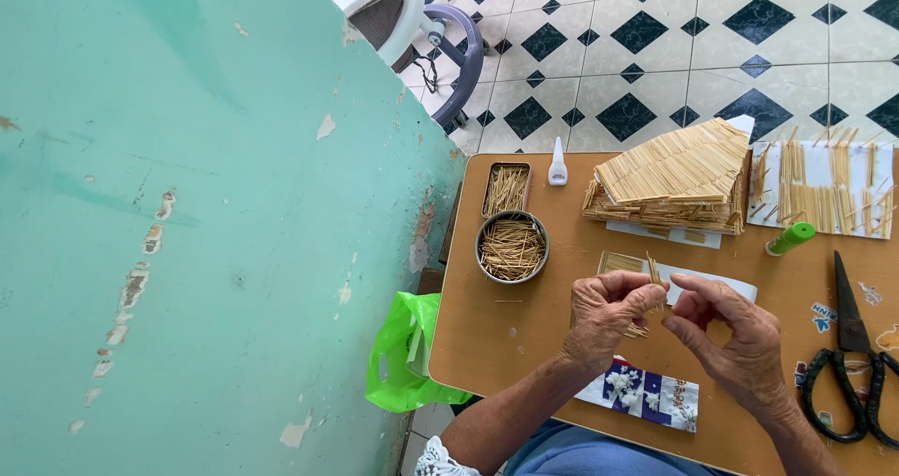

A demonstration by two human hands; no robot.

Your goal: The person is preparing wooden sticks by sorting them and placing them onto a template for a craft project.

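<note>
My left hand (604, 319) pinches a small bunch of thin wooden sticks (653, 270) over the brown table (487, 336), more sticks poking out under its palm. My right hand (735, 336) is close beside it, its fingertips meeting the left thumb at the same sticks. Just beyond the hands lies a flat panel of glued sticks (620, 262) on a white paper strip (721, 282). A little house made of sticks (679, 178) stands at the table's far side.
A round tin (511, 248) and a rectangular tin (507, 190) hold loose sticks. A white glue bottle (557, 163), green tube (791, 239), black scissors (854, 354), stick panels on paper (829, 190), a green bag (403, 356) and turquoise wall (187, 223) surround them.
</note>
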